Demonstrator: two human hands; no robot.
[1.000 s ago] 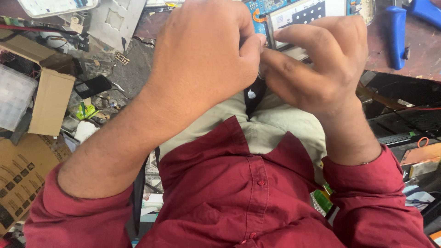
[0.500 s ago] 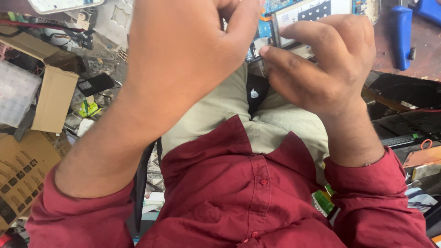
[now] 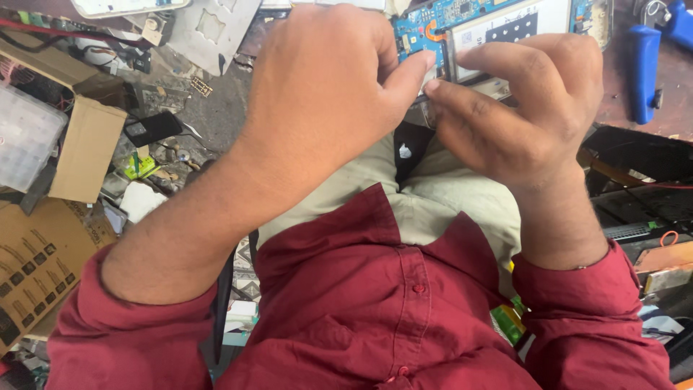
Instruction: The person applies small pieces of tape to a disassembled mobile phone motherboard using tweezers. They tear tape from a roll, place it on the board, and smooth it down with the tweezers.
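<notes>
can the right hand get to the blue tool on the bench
Probably yes. The right hand is pinching at the circuit board with the left hand, but bare bench lies between it and the blue tool.

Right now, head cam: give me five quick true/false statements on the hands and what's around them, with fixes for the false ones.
1. Both hands meet at the lower edge of an opened device with a blue circuit board. True: the left hand and right hand pinch together at the edge of the opened device.
2. The left hand rests flat on the cardboard box. False: the cardboard box lies apart on the left, untouched.
3. The blue-handled tool is in the right hand's grip. False: the blue-handled tool lies on the surface to the right.
4. The person wears a dark red shirt. True: dark red shirt, sleeves pushed up.
5. A clear plastic container sits at far left. True: clear plastic container.
</notes>
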